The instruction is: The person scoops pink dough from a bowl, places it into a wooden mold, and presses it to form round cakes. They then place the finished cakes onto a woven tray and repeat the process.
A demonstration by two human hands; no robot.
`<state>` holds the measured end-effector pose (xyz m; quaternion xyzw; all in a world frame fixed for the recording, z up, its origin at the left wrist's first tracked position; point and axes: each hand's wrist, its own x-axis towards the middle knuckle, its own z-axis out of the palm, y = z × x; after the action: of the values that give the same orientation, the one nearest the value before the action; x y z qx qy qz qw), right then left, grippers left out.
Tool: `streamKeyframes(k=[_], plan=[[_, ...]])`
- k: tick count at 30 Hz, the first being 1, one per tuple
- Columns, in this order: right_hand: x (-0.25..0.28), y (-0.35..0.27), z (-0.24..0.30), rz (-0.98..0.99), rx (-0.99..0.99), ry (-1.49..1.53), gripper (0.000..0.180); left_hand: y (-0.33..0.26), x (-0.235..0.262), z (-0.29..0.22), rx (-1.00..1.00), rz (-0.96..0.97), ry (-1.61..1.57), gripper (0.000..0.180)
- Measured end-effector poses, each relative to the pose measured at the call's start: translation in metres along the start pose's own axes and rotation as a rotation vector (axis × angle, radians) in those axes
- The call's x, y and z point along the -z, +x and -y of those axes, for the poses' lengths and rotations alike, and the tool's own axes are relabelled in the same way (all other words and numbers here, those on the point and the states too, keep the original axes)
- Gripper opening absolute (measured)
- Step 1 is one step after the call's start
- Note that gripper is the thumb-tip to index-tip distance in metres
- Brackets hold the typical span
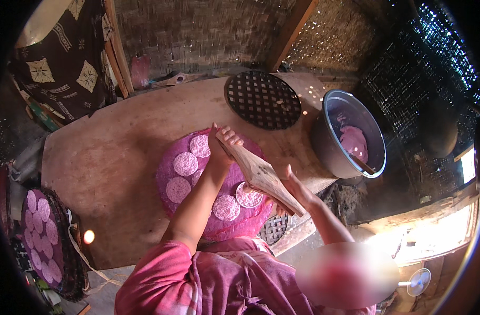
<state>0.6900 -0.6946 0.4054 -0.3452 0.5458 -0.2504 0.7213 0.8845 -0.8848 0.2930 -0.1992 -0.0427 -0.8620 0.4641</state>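
My left hand is closed around the upper left end of a pale wooden two-handled press. At its lower right end, my right hand grips with the thumb raised and the fingers partly hidden beneath. The press slants over a round tray covered in pink-purple cloth. Several pink, speckled, lacy discs lie on that cloth, some partly covered by my left arm. Just under the press sits another disc with a pale rim, close to my right fingers.
A grey bucket with pink dough and a stick-like utensil stands at the table's right. A dark woven round tray lies at the back of the wooden table. At far left, stacked trays carry more pink discs.
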Motion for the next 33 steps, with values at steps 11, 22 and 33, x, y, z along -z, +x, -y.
streamKeyframes(k=[11, 22, 33], plan=[[0.006, 0.055, -0.061, 0.059, 0.259, -0.235, 0.054, -0.004, -0.03, -0.029, -0.236, -0.061, -0.022, 0.046], [0.038, 0.068, -0.06, -0.243, 0.669, -1.42, 0.059, -0.05, -0.194, -0.086, -0.187, 0.355, 0.435, 0.061], [0.024, 0.052, -0.06, -0.458, 0.821, -1.578, 0.015, -0.157, -0.28, -0.106, -0.233, 0.403, 0.796, 0.068]])
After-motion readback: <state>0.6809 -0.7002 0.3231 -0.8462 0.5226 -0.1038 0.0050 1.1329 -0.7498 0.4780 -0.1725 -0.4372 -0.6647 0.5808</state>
